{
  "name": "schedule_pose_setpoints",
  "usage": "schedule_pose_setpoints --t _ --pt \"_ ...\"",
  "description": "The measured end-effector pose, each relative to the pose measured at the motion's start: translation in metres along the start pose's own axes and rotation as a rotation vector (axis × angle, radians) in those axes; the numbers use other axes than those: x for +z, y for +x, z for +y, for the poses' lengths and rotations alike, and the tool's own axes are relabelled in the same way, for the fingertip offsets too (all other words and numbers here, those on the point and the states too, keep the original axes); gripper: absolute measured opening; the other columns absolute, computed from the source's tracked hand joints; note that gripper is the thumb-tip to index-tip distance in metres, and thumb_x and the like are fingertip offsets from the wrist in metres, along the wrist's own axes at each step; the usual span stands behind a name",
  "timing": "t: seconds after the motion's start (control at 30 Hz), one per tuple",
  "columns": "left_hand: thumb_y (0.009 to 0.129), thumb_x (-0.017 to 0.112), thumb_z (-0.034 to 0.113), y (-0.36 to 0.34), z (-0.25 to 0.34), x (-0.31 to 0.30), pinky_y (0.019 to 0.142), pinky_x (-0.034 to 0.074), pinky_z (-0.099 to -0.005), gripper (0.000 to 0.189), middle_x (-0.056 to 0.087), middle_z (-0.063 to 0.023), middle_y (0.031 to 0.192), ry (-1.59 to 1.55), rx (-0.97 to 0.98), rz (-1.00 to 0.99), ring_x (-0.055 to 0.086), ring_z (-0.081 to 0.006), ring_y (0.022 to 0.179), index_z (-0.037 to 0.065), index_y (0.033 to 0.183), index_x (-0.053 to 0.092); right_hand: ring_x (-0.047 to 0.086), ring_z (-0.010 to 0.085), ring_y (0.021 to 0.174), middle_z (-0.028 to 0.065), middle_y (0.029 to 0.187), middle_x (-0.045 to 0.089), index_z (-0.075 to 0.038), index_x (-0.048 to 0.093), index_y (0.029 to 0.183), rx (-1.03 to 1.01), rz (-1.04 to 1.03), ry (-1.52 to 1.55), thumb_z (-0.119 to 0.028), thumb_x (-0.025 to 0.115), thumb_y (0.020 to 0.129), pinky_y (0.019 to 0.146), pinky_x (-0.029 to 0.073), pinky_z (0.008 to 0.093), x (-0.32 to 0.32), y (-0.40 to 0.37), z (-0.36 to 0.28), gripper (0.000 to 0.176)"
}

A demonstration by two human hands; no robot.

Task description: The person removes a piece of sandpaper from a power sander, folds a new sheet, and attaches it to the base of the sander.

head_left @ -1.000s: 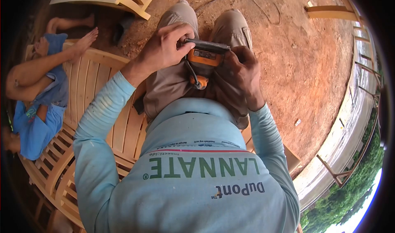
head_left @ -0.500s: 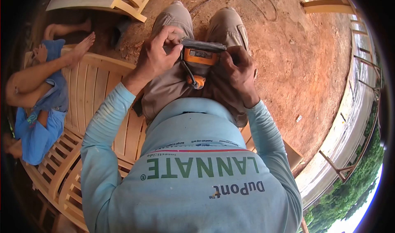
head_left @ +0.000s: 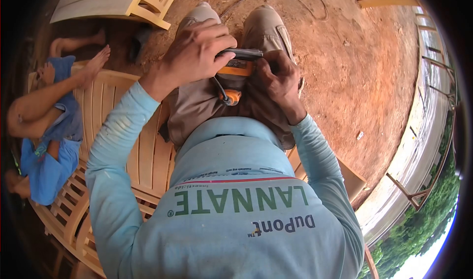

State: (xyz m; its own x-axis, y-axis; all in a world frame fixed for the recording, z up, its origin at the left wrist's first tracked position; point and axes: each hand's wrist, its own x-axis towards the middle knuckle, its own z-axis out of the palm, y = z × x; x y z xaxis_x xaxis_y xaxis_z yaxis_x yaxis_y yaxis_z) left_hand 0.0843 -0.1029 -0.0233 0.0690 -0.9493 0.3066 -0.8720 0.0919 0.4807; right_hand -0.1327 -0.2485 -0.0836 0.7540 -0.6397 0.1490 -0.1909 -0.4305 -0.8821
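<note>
An orange and black power sander (head_left: 236, 71) rests between my thighs, its dark flat pad (head_left: 246, 53) turned away from my belly. A black cord runs down beside its orange end piece (head_left: 230, 98). My left hand (head_left: 197, 52) is closed over the left end of the pad, thumb along its near edge, covering that end. At the opposite end, my right hand (head_left: 282, 77) has thumb and fingers bent together against the pad's corner. Whether a sheet of sandpaper lies between those fingers, I cannot make out.
I sit on a slatted wooden bench (head_left: 143, 146). Another person in blue (head_left: 51, 156) reclines on the left, bare feet on the slats. Wooden furniture (head_left: 93, 3) stands at the upper left. A cord (head_left: 315, 15) lies on the dirt ground (head_left: 354, 82).
My left hand has moved from pinching the pad's left corner to wrapping over its top. My right hand stays at the right corner, shifted slightly left with the sander.
</note>
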Motion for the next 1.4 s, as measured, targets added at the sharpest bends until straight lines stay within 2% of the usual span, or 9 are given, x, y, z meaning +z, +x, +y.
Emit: schedule_pose_setpoints --t 0.1,0.27,0.57,0.8,1.0,1.4 --pt "0.089 0.078 0.015 0.010 -0.007 0.003 0.080 0.056 -0.0429 0.014 0.070 -0.0089 0.093 0.059 0.045 -0.113 0.068 -0.0307 0.092 0.004 0.098 0.074 0.067 0.0196 0.067 0.0116 0.077 0.069 -0.002 0.071 0.097 0.007 0.008 0.006 -0.011 0.078 0.094 0.065 0.055 0.0345 0.001 0.000 -0.001 0.012" --pt "0.088 0.078 0.016 0.018 -0.007 0.003 0.078 0.056 -0.0436 0.014 0.067 -0.0090 0.088 0.077 0.089 -0.121 0.068 -0.0319 0.086 0.004 0.094 0.072 0.066 0.0162 0.068 0.0108 0.078 0.071 -0.001 0.071 0.098 0.053 0.017 0.130 -0.009 0.078 0.094 0.065 0.055 0.0326 0.003 -0.001 -0.002 0.011" --pt "0.087 0.076 0.014 0.016 -0.007 0.006 0.077 0.055 -0.0460 0.016 0.065 -0.0100 0.086 0.110 0.076 -0.124 0.067 -0.0336 0.084 0.005 0.095 0.067 0.062 0.0125 0.066 0.0090 0.078 0.070 -0.001 0.070 0.096 -0.028 0.044 0.144 -0.007 0.077 0.095 0.060 0.052 0.0303 0.007 0.000 -0.001 0.009" --pt "0.087 0.075 0.014 0.027 0.000 0.004 0.075 0.055 -0.0489 0.017 0.065 -0.0130 0.084 0.154 0.071 -0.213 0.068 -0.0375 0.083 0.004 0.093 0.064 0.061 0.0119 0.066 0.0075 0.079 0.070 -0.002 0.070 0.095 -0.026 0.017 0.166 -0.007 0.078 0.094 0.060 0.052 0.0307 0.006 0.001 0.005 0.010" --pt "0.088 0.075 0.018 0.033 -0.002 -0.001 0.074 0.055 -0.0508 0.016 0.068 -0.0145 0.083 0.126 0.065 -0.296 0.068 -0.0404 0.080 0.003 0.088 0.067 0.062 0.0128 0.067 0.0078 0.079 0.070 -0.003 0.069 0.094 -0.027 0.019 0.153 -0.009 0.078 0.093 0.060 0.052 0.0312 0.007 0.001 0.006 0.011" --pt "0.087 0.075 0.018 0.045 0.001 0.003 0.076 0.055 -0.0513 0.018 0.070 -0.0146 0.088 0.168 0.077 -0.390 0.069 -0.0410 0.084 0.002 0.090 0.067 0.061 0.0131 0.064 0.0075 0.077 0.068 -0.003 0.069 0.093 0.028 0.001 0.193 -0.010 0.078 0.092 0.058 0.051 0.0309 0.007 0.000 0.010 0.012"
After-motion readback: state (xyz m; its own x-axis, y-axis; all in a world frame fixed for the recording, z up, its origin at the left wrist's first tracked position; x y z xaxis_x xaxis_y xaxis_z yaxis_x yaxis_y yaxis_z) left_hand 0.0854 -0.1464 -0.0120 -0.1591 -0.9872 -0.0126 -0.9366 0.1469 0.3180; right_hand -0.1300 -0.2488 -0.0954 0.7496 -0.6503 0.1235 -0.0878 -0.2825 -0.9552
